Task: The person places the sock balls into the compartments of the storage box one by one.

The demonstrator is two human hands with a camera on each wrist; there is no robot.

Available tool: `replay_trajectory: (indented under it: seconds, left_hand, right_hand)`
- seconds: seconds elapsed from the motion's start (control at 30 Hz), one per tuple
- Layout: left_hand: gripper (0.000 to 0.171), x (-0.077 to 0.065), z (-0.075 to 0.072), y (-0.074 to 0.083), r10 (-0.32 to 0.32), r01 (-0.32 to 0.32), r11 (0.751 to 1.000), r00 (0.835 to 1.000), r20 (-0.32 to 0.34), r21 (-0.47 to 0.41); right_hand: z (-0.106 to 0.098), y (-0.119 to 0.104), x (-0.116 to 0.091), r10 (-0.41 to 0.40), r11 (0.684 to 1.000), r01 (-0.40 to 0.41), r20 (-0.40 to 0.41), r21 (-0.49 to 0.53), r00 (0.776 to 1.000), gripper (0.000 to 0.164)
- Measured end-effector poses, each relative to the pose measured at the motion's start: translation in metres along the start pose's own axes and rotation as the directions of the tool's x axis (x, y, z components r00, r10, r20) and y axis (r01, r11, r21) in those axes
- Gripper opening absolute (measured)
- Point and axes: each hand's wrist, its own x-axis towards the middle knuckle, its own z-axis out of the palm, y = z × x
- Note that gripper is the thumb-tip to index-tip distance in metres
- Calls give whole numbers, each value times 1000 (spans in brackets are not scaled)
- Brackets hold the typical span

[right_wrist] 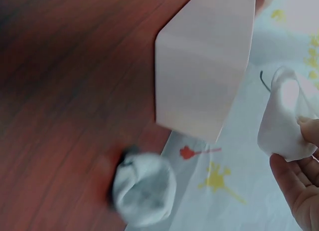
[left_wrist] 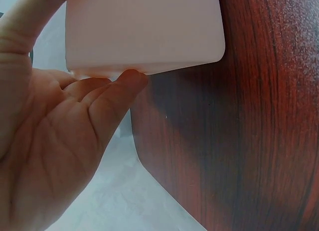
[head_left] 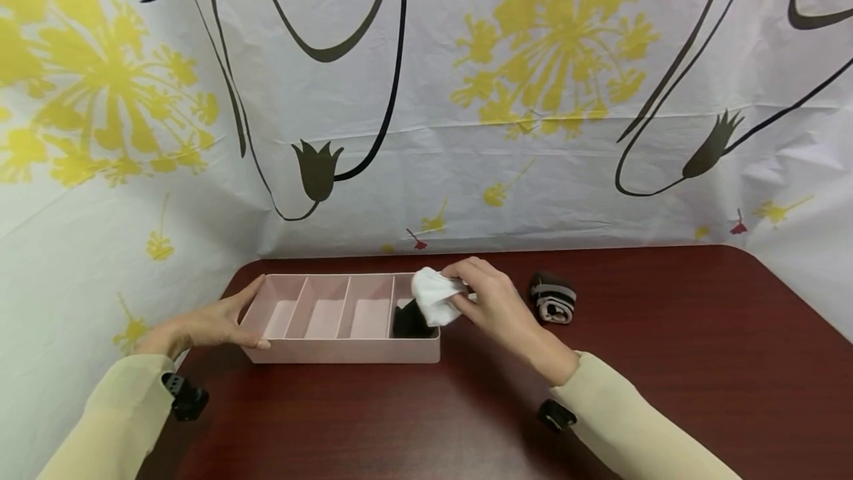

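In the head view, a long pink divided box [head_left: 346,351] stands on the table. My left hand [head_left: 213,324] grips its left end, with the thumb at the front corner and the fingers toward the back. Over the rightmost compartment, my right hand [head_left: 489,302] pinches a folded white sock [head_left: 435,296] between thumb and fingers. Below it, a black folded sock [head_left: 412,321] lies in that compartment, partly hidden by the white one. The right wrist view shows the white sock [right_wrist: 284,116] raised above the box's rim. The other compartments hold nothing visible.
A rolled striped sock [head_left: 553,298], dark with grey bands, lies on the table right of the box, just beyond my right hand. The dark red wooden table [head_left: 666,347] has rounded back corners. A white patterned cloth [head_left: 400,191] hangs behind and at the left.
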Motion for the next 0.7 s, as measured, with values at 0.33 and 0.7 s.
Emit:
replay_trajectory:
  seconds: [0.33,0.7]
  left_hand:
    - [120,0,0,0,-10,10,1000,1000,5,-12]
    - [120,0,0,0,2,-2,1000,1000,-3,-26]
  right_hand:
    - [33,-13,27,17,1000,-18,41,18,999,23]
    - [62,-17,38,37,999,-38,104,0,994,22]
